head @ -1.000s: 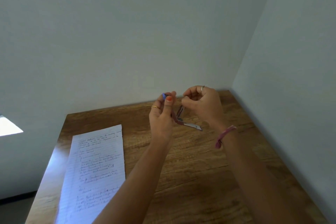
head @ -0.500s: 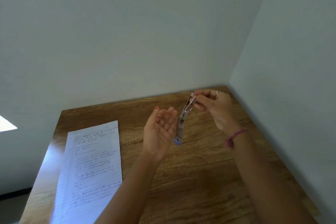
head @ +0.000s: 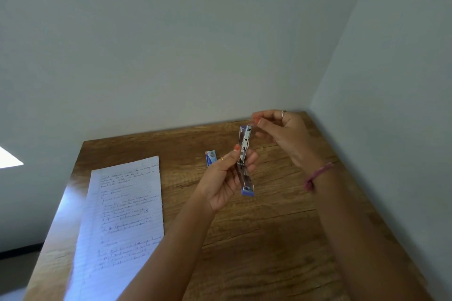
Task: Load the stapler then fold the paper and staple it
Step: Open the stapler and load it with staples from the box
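Left hand (head: 226, 173): clenched round mid-body of stapler (head: 244, 154), thumb on near side, fingers wrapped behind; held up above table, not touching wood.
Stapler: swung open, roughly upright, metal top end at 12 o'clock, purple end (head: 247, 192) at 6 o'clock hanging below left hand.
Right hand (head: 281, 132): at 2 o'clock from stapler, thumb and forefinger pinched together just beside stapler's top end; cannot tell if anything between them, too small/blurred. Ring on one finger, pink band (head: 316, 176) at wrist.
Staple box (head: 210, 158): small blue-white pack, flat on table, at 9 o'clock from stapler, just beyond left hand's knuckles.
Paper (head: 122, 222): lined sheet w/ handwriting, unfolded, flat at 8 o'clock from hands, well apart from stapler. Left edge close to table's left edge; bottom runs out of frame.
Table (head: 269, 239): wood grain; far edge against back wall (head: 171, 44), right edge tight to side wall (head: 403, 105), corner at 1 o'clock behind right hand.
Open room: bare wood btwn paper's right edge and right forearm, from 6 o'clock up under hands; narrower strip along far edge at 11 o'clock. Right side shut in by wall; left side drops off to floor.
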`<act>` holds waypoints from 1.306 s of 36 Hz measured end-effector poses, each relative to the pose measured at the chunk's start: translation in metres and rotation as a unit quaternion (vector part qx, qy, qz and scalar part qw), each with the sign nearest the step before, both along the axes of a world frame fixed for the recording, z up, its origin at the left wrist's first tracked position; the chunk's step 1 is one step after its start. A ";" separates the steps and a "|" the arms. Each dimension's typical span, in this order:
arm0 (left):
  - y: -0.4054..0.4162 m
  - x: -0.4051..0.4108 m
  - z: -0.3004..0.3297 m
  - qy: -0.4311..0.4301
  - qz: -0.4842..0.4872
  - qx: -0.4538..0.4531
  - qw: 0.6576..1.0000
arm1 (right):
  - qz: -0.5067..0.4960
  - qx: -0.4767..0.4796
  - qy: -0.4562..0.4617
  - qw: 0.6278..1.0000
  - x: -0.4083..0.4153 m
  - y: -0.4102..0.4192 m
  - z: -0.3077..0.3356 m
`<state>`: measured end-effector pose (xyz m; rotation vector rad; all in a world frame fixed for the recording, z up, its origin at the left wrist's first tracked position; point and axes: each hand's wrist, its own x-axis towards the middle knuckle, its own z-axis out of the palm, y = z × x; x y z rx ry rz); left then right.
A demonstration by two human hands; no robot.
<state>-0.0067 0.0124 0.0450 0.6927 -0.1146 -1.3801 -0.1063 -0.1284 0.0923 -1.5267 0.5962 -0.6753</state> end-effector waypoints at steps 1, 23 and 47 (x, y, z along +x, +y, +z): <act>0.000 0.000 0.000 0.009 0.001 0.003 1.000 | -0.017 -0.033 0.011 0.999 -0.001 0.000 -0.001; -0.007 -0.012 -0.018 0.017 0.021 0.076 0.997 | -0.030 -0.337 0.123 0.933 -0.010 0.024 -0.031; -0.005 -0.008 -0.028 0.029 0.064 0.121 0.990 | 0.034 -0.279 0.120 0.952 -0.006 0.034 -0.043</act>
